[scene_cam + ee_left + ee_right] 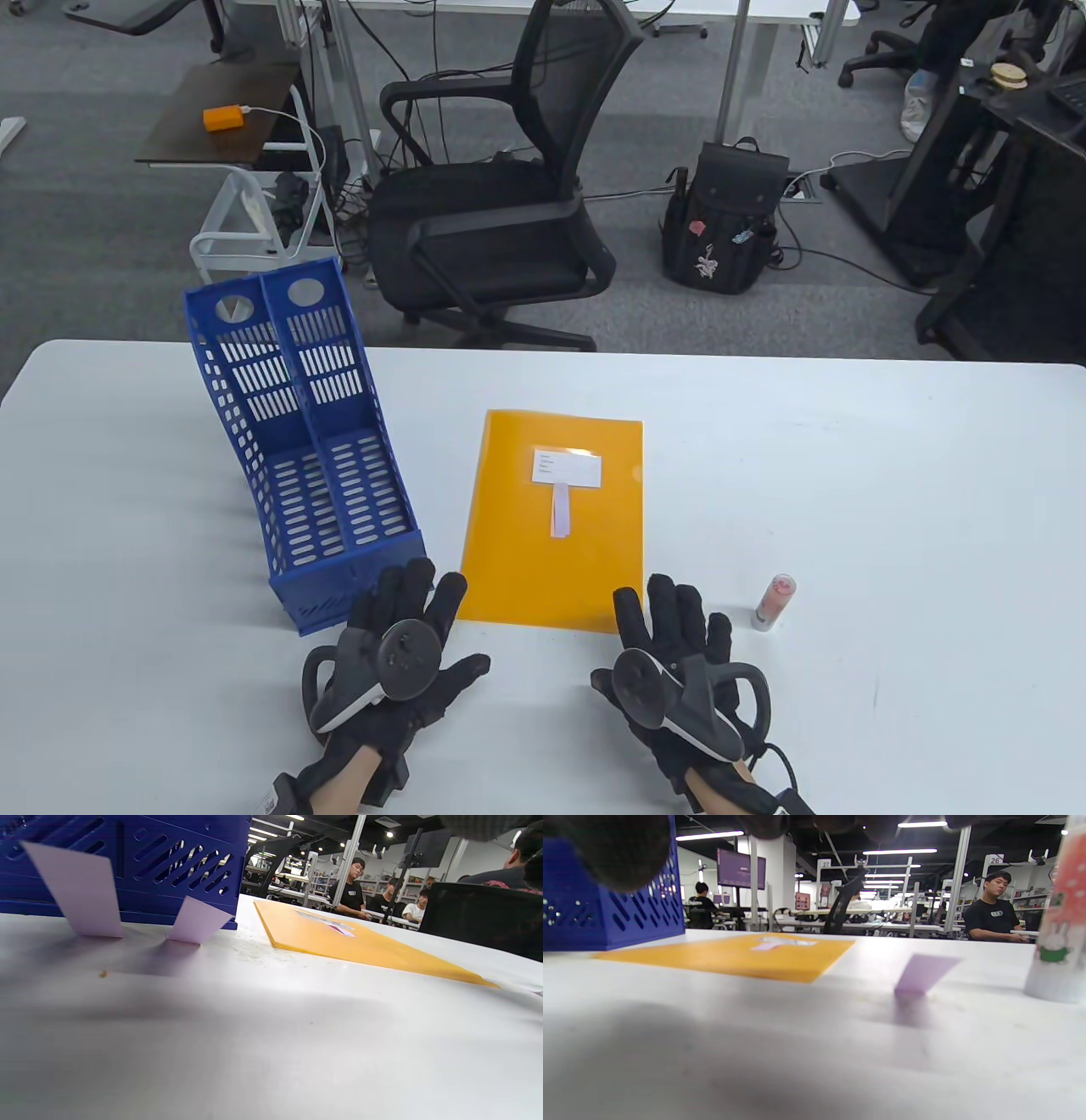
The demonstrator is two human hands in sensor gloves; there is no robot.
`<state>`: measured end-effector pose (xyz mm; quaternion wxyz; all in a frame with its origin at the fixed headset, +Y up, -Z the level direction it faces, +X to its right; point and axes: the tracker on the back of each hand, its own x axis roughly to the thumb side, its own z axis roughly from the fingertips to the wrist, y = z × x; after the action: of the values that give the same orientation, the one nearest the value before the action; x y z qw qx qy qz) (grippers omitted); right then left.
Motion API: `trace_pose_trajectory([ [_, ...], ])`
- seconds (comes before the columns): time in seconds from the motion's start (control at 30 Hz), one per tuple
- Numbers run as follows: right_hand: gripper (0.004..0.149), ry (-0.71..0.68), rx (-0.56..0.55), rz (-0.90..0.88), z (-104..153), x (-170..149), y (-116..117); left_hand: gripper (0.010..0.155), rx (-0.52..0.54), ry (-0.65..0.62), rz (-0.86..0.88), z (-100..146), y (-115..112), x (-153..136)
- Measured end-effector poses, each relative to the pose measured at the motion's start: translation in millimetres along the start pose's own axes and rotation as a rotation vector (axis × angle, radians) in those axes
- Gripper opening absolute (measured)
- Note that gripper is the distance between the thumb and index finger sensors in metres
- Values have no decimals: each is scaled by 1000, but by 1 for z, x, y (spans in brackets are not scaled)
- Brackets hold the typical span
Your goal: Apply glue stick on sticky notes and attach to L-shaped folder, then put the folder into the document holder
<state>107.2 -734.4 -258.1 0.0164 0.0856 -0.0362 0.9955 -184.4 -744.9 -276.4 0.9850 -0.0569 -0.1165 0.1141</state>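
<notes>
An orange L-shaped folder [556,543] lies flat mid-table, carrying a white label and a pale lilac sticky note [560,509]. The blue document holder [305,458] stands to its left. A glue stick [774,603] stands upright, right of the folder. My left hand [407,628] lies flat with spread fingers at the holder's near end, holding nothing. My right hand [670,628] lies flat too, its fingertips at the folder's near edge. Two lilac sticky notes [80,891] [197,921] curl up from the table in the left wrist view. Another sticky note [922,974] shows left of the glue stick [1058,921].
The white table [891,509] stretches wide on the right. Behind its far edge stand a black office chair [501,195] and a black backpack [730,221] on the floor. People sit at desks in the background of both wrist views.
</notes>
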Motion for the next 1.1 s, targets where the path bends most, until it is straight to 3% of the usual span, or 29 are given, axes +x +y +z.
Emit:
trace_pose_trajectory([
  [0.27,93,-3,31,-22,-20,21,-8,88,86,4,71,3,9,-8],
  [0.53,89,63,181,27,-72,36,4,85,115,12,151,5,13,-20],
  [0.73,61,139,283,39,-109,42,27,75,144,25,256,7,17,-35],
  [1.1,62,115,351,63,-117,48,46,72,173,38,293,10,21,-43],
])
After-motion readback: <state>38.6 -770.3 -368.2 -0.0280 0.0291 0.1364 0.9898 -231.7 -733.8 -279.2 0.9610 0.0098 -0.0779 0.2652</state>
